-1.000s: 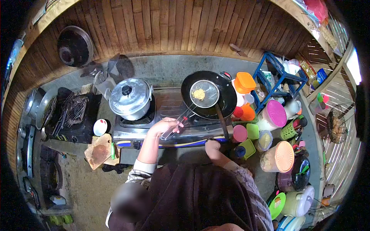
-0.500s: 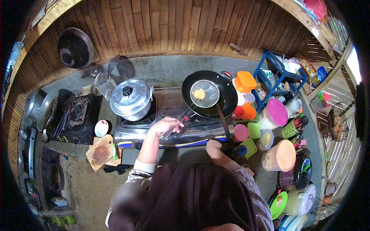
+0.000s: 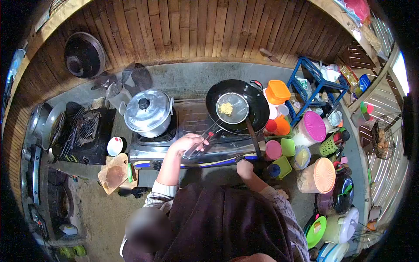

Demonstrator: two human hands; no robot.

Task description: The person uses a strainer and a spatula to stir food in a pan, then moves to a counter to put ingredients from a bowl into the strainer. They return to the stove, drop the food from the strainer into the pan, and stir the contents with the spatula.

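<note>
My left hand [image 3: 190, 144] is closed around the handle of a wire strainer [image 3: 240, 106], which is tilted over a black wok [image 3: 261, 98]. A small heap of pale yellow bits [image 3: 225, 108] lies in the strainer's mesh. The wok sits on the right burner of a silver gas stove [image 3: 187, 150]; a spatula [image 3: 253, 137] with a wooden handle leans out over its front rim. At the stove's front right, my right hand [image 3: 245, 168] has its fingers closed at the dark stove knob [image 3: 240, 159], partly hiding it.
A lidded aluminium pot [image 3: 148, 113] stands on the left burner. Left of the stove are a cutting board [image 3: 112, 174] with a green-handled knife and a white bowl [image 3: 115, 146]. Plastic containers [image 3: 273, 149] and a blue rack [image 3: 312, 81] crowd the right side.
My right hand has shifted slightly at the front of the stove, and more of the knob shows. My left hand and the strainer stay nearly still over the wok.
</note>
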